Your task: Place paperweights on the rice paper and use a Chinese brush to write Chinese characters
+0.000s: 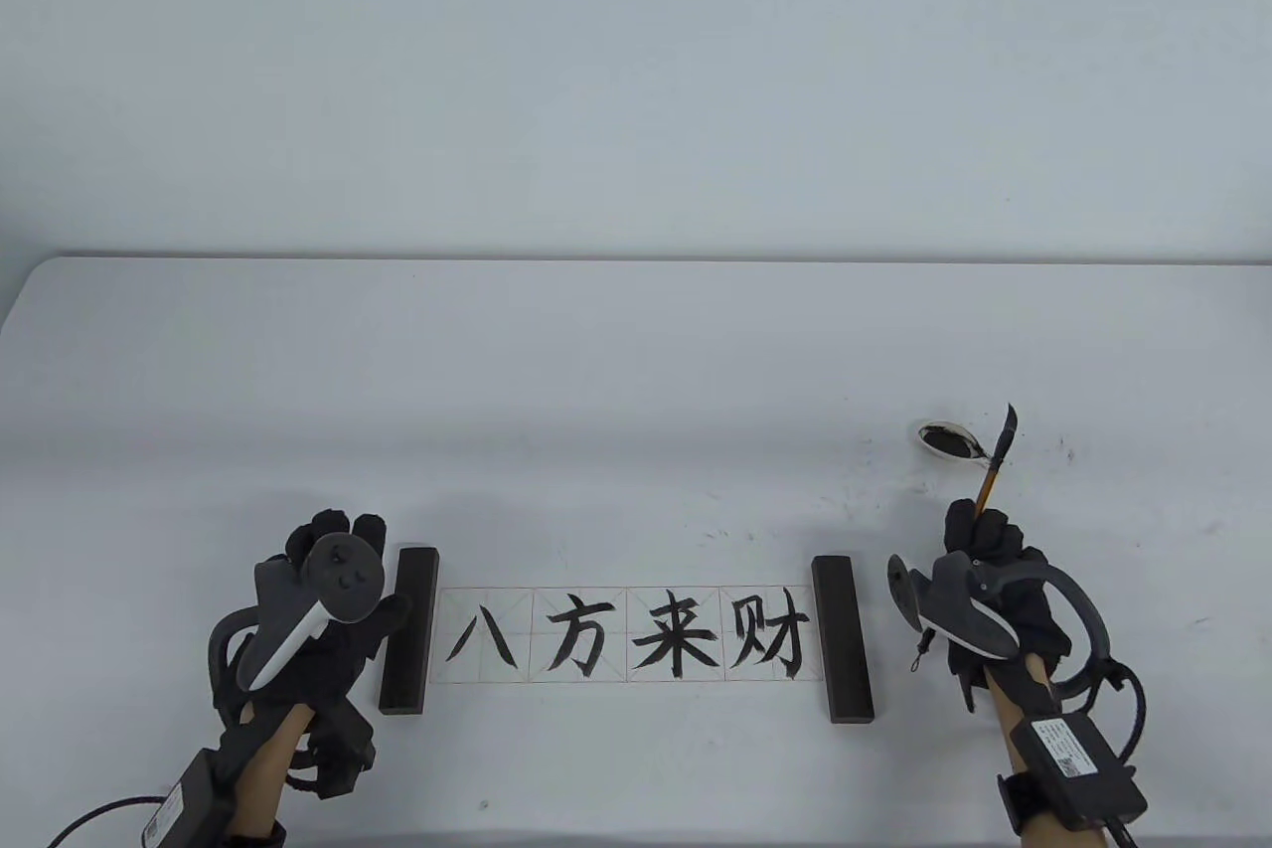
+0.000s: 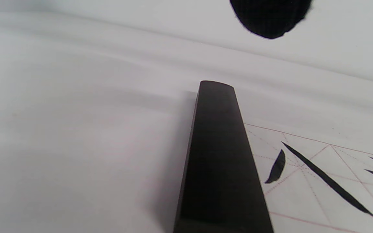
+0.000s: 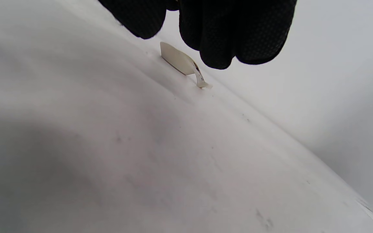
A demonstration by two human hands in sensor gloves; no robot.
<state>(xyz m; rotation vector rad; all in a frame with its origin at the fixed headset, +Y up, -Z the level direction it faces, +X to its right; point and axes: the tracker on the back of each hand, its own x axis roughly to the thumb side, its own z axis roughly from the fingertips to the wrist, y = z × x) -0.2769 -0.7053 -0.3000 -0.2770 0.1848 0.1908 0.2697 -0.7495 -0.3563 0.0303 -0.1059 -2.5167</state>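
Your right hand (image 1: 979, 540) grips the brush (image 1: 997, 462) near the ink dish (image 1: 949, 439); your left hand (image 1: 333, 580), fingers curled, rests against the left paperweight (image 1: 408, 629), grip unclear.

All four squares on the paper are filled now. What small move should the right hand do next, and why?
Probably lower the brush to rest on the ink dish. The rice paper already carries four finished characters, both paperweights lie on its ends, and the right hand holds the brush tip up beside the dish.
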